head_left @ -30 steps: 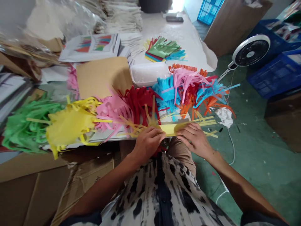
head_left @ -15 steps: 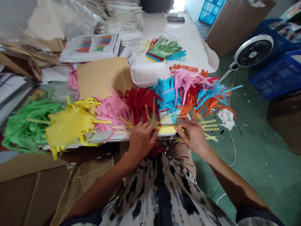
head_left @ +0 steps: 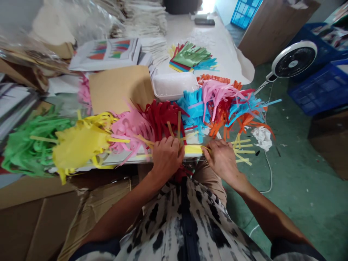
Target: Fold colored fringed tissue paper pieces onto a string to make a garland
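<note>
Workroom counter (head_left: 206, 40) under white paper, green-painted floor (head_left: 307, 203) to its right.

Item 1: yellow fringed paper strip (head_left: 193, 149), lying lengthwise along the near edge of the counter, cut tails fanning out past both hands.
Item 2: left hand (head_left: 166, 157), on the strip's left part, fingers (head_left: 170, 145) curled and pressed together over it.
Item 3: right hand (head_left: 223, 161), at the strip's right part, thumb and fingertips pinching the paper.

Touching the strip behind the hands: red paper fringe (head_left: 160, 119) and blue paper fringe (head_left: 193, 107). Left of these, in a row: pink paper fringe (head_left: 130, 128), yellow paper bundle (head_left: 81, 145), green paper fringe (head_left: 32, 143). Right: orange-and-blue fringe heap (head_left: 241, 112), crumpled white paper (head_left: 261, 138) at its edge.

Farther up the counter: translucent plastic tub (head_left: 174, 86), kraft card sheet (head_left: 118, 94), stacked multicoloured fringes (head_left: 191, 58), black phone (head_left: 204, 22).

Upper right: white-and-black fan (head_left: 294, 61) on the floor, blue plastic crates (head_left: 322, 88) beyond it. Lower left: flattened cardboard box (head_left: 35, 224). Bottom centre: person's black-and-white patterned shirt (head_left: 187, 224).
</note>
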The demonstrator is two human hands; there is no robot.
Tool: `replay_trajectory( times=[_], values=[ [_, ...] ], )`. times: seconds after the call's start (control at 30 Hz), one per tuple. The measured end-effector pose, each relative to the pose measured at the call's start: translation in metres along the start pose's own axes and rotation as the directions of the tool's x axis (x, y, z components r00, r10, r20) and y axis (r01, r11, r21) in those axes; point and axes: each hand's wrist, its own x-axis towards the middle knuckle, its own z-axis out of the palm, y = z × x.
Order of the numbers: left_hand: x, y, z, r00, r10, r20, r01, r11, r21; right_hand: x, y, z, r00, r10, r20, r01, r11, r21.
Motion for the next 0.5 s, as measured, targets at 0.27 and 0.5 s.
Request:
replay_trajectory(
  times=[0.27,0.5],
  values=[
    [-0.007,0.0,0.003,0.894,0.447,-0.024,-0.447,0.892,-0.058,0.001,0.01,-0.001,1.0,0.024,0.006,-0.025,0.999,0.027],
    [-0.005,0.002,-0.004,0.894,0.446,0.035,-0.441,0.892,-0.095,-0.018,0.072,-0.035,0.882,0.274,-0.383,-0.305,0.952,-0.024]
  ],
)
